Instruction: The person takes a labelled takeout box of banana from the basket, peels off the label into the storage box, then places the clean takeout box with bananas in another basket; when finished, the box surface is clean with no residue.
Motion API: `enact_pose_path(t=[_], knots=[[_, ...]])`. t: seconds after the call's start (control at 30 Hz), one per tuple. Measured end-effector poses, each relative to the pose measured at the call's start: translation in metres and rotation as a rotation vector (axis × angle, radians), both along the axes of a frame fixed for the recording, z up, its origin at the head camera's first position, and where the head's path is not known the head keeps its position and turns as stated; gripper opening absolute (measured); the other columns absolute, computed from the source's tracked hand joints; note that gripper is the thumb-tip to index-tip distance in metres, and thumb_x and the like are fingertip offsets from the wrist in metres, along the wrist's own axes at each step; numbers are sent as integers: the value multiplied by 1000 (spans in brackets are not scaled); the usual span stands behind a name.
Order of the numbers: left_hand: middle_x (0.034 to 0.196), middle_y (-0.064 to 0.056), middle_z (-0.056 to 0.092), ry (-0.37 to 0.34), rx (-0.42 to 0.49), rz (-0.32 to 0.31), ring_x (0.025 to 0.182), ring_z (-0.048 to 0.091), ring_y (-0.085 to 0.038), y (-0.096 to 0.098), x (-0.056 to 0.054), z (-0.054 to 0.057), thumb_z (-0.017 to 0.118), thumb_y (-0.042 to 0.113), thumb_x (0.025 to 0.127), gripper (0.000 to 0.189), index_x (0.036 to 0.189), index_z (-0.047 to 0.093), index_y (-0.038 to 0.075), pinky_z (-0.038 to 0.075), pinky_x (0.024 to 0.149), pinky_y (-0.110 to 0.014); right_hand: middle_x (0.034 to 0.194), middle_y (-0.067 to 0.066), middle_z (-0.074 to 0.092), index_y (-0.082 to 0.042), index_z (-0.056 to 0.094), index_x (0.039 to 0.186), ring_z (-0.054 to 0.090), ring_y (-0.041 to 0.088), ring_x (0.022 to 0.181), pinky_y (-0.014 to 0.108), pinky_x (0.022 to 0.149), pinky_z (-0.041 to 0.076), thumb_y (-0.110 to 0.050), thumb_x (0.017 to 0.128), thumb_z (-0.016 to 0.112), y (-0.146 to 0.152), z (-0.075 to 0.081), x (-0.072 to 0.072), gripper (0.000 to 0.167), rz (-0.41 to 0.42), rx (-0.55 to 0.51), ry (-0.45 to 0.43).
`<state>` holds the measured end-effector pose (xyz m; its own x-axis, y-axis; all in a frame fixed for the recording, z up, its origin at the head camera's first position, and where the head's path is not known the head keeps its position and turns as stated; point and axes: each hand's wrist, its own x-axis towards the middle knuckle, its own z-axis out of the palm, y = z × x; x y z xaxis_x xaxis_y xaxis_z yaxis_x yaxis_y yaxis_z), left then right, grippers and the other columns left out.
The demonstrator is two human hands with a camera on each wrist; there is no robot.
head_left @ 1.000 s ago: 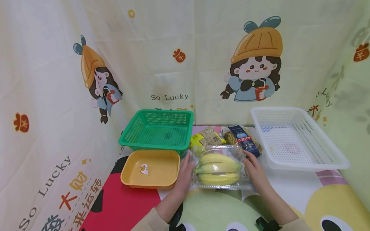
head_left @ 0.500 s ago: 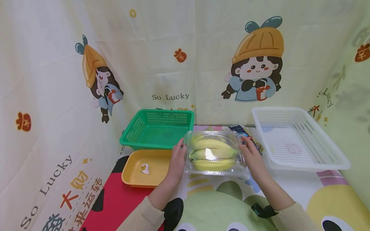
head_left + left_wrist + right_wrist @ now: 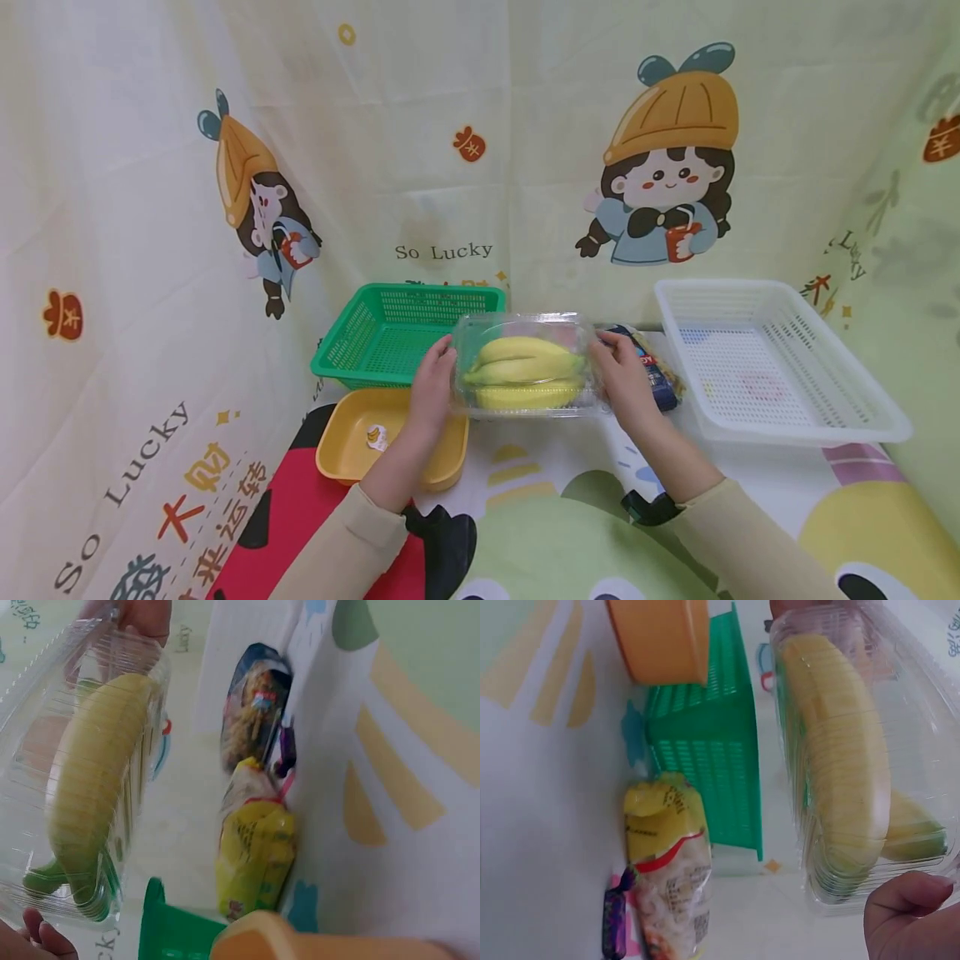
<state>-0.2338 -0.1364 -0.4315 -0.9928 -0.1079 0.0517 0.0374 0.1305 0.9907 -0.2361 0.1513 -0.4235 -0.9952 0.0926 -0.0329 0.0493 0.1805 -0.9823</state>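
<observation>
A clear plastic clamshell box (image 3: 465, 350) of bananas (image 3: 525, 367) is held up off the table, tilted a little towards the head camera. My left hand (image 3: 432, 387) grips its left end and my right hand (image 3: 628, 375) grips its right end. In the left wrist view, fingertips of the left hand (image 3: 45, 941) press against the box's lower end. The right wrist view has the thumb of the right hand (image 3: 911, 915) bent at the box's near corner. Behind the box, the yellow bag (image 3: 255, 847) is mostly hidden from the head view.
A green basket (image 3: 330, 358) stands at the back left, with a yellow tray (image 3: 337, 462) in front of it holding a banana sticker (image 3: 377, 437). A blue pasta bag (image 3: 660, 387) lies beside the white basket (image 3: 810, 433) on the right. A small purple-wrapped item (image 3: 286, 750) lies by the bags.
Both hands have raised the box of bananas from the table, moving it away from the body and slightly left. It now overlaps the green basket's right edge in the head view.
</observation>
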Motion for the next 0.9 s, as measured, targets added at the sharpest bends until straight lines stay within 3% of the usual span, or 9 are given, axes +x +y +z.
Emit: enact_pose_path(t=[0.17,0.33,0.53,0.67,0.8,0.9], knots=[[150,1,46,-3,3,39,134,48,-27,-11,-7,6,44,46,101,49,145,49,25,37,113,-52,132,5,49,-19,44,146,43,12,65,25,54,43,-57,96,52,-12,3,-12,63,-10,17,24],[146,0,44,7,-22,75,122,52,-26,-20,-14,8,43,47,101,48,143,52,26,42,102,-46,139,3,48,-19,53,141,44,10,60,23,54,45,-56,94,56,-23,9,-20,59,-53,17,68],[131,-3,45,39,-51,103,103,48,-24,-31,-20,15,42,47,102,47,144,51,26,40,86,-39,134,-1,51,-23,57,133,50,18,85,28,67,48,-64,91,56,-35,14,-32,59,-68,31,84],[129,-6,50,58,-110,125,107,49,-25,-42,-26,21,43,48,102,49,143,53,23,43,91,-41,132,-1,52,-22,58,131,52,19,93,30,72,50,-66,90,55,-43,18,-39,60,-43,16,89],[138,-6,53,76,-160,158,120,51,-27,-56,-32,27,46,52,100,52,140,57,21,45,102,-47,132,1,50,-22,59,131,53,17,77,29,65,49,-62,92,56,-54,23,-44,56,-17,-18,86],[138,-5,56,90,-183,177,120,55,-28,-66,-38,32,48,56,99,53,138,58,21,46,101,-48,134,2,47,-22,59,131,51,17,67,30,62,47,-59,93,55,-63,28,-47,54,-4,-30,91]])
